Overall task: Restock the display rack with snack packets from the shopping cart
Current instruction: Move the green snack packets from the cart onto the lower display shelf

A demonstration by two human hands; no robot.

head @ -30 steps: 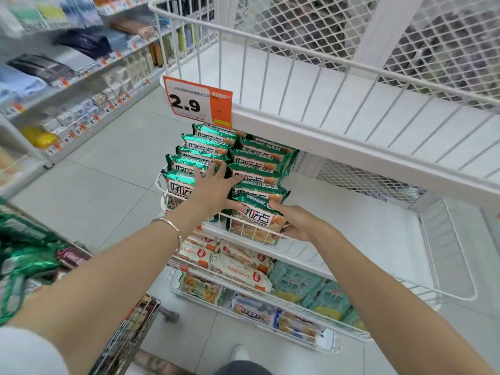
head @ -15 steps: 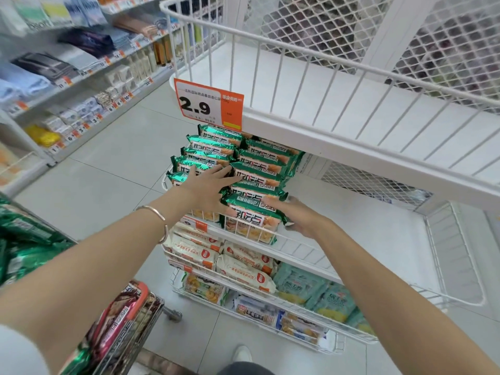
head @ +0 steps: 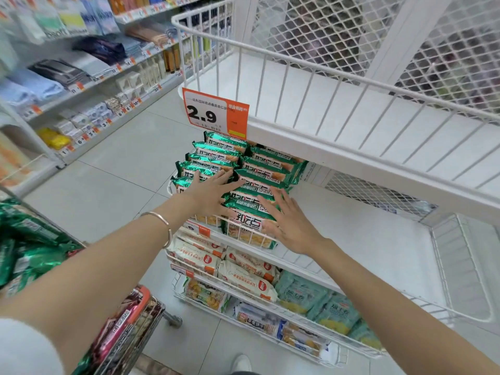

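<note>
Squaring the rows: left hand (head: 213, 190) and right hand (head: 286, 220), both flat, gripping nothing, rest on the green snack packets (head: 259, 169) at the 9 o'clock end of the display rack (head: 351, 226); I would press evenly inward before reaching to the shopping cart (head: 140, 328) at 8 o'clock.

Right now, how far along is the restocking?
Done: two rows of green snack packets stand at the left end of the middle shelf. In hand: the left hand and right hand lie flat on them, fingers straight, gripping nothing. Left: the rest of that shelf and the top shelf are bare, and spare packets sit in the shopping cart.
</note>
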